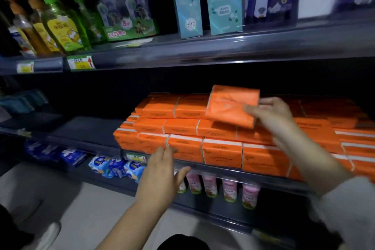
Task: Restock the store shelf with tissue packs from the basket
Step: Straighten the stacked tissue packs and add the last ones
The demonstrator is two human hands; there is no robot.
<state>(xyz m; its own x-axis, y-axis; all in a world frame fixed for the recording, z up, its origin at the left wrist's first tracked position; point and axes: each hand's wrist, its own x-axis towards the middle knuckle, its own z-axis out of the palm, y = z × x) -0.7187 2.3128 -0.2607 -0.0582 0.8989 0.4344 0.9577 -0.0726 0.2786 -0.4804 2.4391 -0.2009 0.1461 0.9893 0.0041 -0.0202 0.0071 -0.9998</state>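
Orange tissue packs (182, 128) fill the middle shelf (233, 170) in three stepped layers across the centre and right of the frame; the right hand (272, 113), entering from the lower right in a pale sleeve (345, 205), has its fingers (251, 108) closed around the lower right corner of one more orange pack (231, 103), held tilted above the top layer at centre; the left hand (162, 170), rising from the bottom centre, is spread and released, its fingertips touching the front pack of the lowest layer at the shelf edge; green and amber pump bottles (60, 20) stand on the upper shelf at upper left; pink-capped bottles (229, 189) line the shelf below.
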